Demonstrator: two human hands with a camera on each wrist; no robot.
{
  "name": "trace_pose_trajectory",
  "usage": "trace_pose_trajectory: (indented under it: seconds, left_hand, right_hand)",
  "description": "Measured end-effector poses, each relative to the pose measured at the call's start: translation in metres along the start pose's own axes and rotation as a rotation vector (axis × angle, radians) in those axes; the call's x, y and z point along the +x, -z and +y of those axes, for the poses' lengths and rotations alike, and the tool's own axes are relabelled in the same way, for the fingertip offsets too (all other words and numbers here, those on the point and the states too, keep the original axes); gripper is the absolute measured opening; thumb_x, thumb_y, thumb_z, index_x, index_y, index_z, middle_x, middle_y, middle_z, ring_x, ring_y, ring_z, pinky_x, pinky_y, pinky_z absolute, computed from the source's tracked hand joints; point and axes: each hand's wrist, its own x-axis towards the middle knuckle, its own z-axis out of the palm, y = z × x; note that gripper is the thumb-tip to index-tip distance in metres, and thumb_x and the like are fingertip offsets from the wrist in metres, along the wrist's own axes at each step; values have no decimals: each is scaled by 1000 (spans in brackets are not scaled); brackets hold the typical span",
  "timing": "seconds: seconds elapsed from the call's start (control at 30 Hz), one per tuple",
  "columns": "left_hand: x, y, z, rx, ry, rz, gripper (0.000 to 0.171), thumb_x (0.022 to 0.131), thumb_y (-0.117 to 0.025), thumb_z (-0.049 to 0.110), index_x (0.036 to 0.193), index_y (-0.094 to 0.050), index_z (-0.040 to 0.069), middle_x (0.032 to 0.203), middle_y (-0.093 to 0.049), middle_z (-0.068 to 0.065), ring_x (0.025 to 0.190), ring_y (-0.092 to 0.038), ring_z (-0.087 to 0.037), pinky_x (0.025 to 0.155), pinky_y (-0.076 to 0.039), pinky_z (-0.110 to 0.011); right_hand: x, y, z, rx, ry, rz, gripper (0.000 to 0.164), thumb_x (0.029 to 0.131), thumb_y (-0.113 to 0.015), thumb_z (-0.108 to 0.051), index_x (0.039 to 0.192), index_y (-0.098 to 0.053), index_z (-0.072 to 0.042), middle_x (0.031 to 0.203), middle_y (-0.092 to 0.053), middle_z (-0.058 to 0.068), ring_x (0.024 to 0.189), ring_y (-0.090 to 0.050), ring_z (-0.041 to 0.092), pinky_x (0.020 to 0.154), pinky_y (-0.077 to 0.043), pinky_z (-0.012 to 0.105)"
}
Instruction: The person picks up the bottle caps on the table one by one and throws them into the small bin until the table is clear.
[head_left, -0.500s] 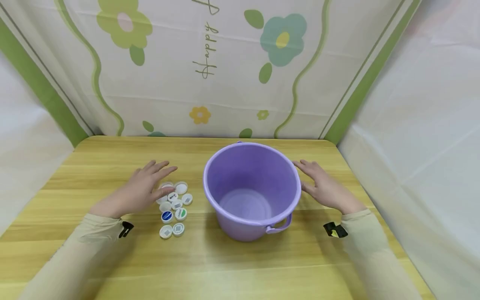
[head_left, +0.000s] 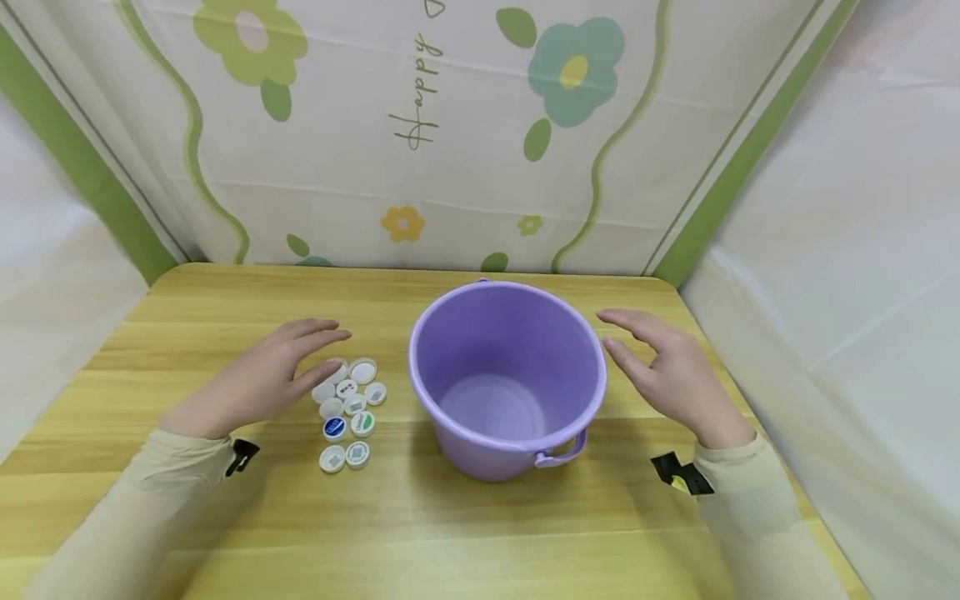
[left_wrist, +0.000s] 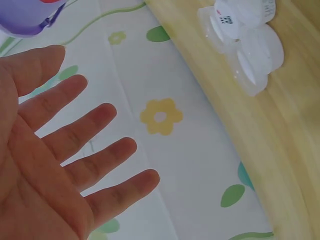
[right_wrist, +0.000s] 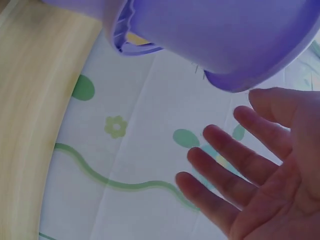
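Note:
A purple bucket (head_left: 480, 457) stands upright on the wooden table, and its inside shows nothing but the bare bottom. To its left lies a cluster of several small round plastic lids (head_left: 357, 454), mostly white, among them a blue-topped lid (head_left: 334, 428). My left hand (head_left: 258, 375) hovers just left of the lids with its fingers extended; its palm holds nothing in the left wrist view. Beside the bucket's right rim is my right hand (head_left: 671, 375), fingers spread and apart from the rim. In the right wrist view, bare fingers (right_wrist: 235, 160) extend near the bucket wall (right_wrist: 235, 40).
The wooden table (head_left: 420, 542) ends at a flower-patterned cloth (head_left: 337, 183) behind it. White cloth (head_left: 847, 333) hangs at the right side, and more hangs at the left. A purple side handle (head_left: 562, 454) juts from the bucket's front right.
My right hand has drawn away from the bucket to the right. My left hand has shifted slightly left from the lids. The bucket and lids keep their places.

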Motion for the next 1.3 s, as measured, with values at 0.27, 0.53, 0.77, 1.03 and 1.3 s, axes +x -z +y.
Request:
trace_pose_trajectory:
  seconds: [0.27,0.53,0.77,1.03,1.3]
  left_hand:
    - [-4,5,11,22,-48,37,40,98,-64,23,135,-60,5,137,-55,-21,127,-47,-42,103,-37,-60]
    - [-13,-3,25,71,-208,133,39,88,-74,14,126,-66,5,124,-63,-17,114,-59,-39,94,-47,-58]
    - [-21,-20,37,54,-265,70,38,88,-74,16,124,-67,6,123,-64,-17,112,-60,-39,92,-49,-56]
    - [-29,-44,44,76,-311,57,33,78,-83,10,109,-72,8,103,-67,-3,93,-64,-20,77,-55,-39]
    - [-34,-58,41,100,-224,-48,32,79,-82,12,109,-73,9,101,-66,-3,90,-63,-21,77,-55,-40]
  right_hand:
    - [-3,3,-23,145,290,220,25,96,-64,-14,115,-71,1,113,-70,14,108,-65,22,97,-47,26]
    - [-10,-2,-47,225,468,223,35,100,-61,-24,106,-72,8,109,-68,23,106,-65,33,98,-47,30]
    - [-18,-12,-50,232,544,192,34,100,-62,-25,106,-72,7,111,-68,22,109,-63,34,101,-45,34]
    - [-24,-19,-49,235,558,158,36,99,-63,-30,103,-73,3,109,-67,21,118,-58,28,109,-37,46]
    - [-25,-24,-46,226,555,148,34,97,-64,-34,100,-74,-1,107,-69,17,112,-60,29,110,-36,47]
